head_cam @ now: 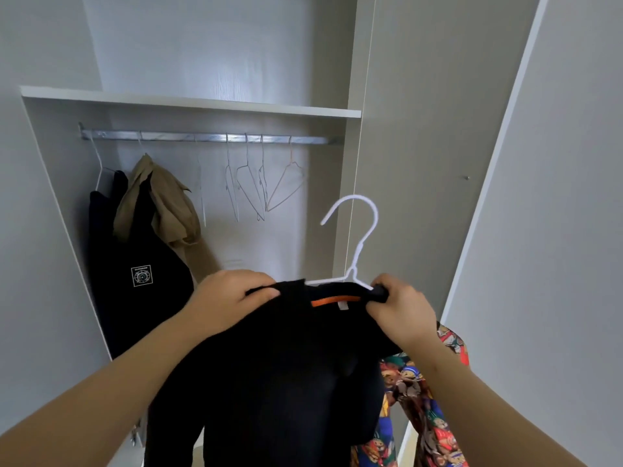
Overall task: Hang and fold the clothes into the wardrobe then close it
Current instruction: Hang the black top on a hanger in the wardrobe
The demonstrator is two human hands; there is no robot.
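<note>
I hold a black garment [286,365] with an orange neck label in front of the open wardrobe. A white wire hanger [359,230] sits in its neck, hook pointing up. My left hand [229,298] grips the garment's left shoulder. My right hand [403,310] grips the right shoulder together with the hanger's arm. The metal rail [202,136] runs across the wardrobe above and behind the hands. On its left end hang a black garment with a square logo [141,274] and a khaki garment [165,200].
Several bare wire hangers [256,183] hang on the right half of the rail. A shelf [188,102] lies above the rail. The open wardrobe door [539,230] stands at the right. A colourful patterned cloth [421,406] shows at the lower right behind the black garment.
</note>
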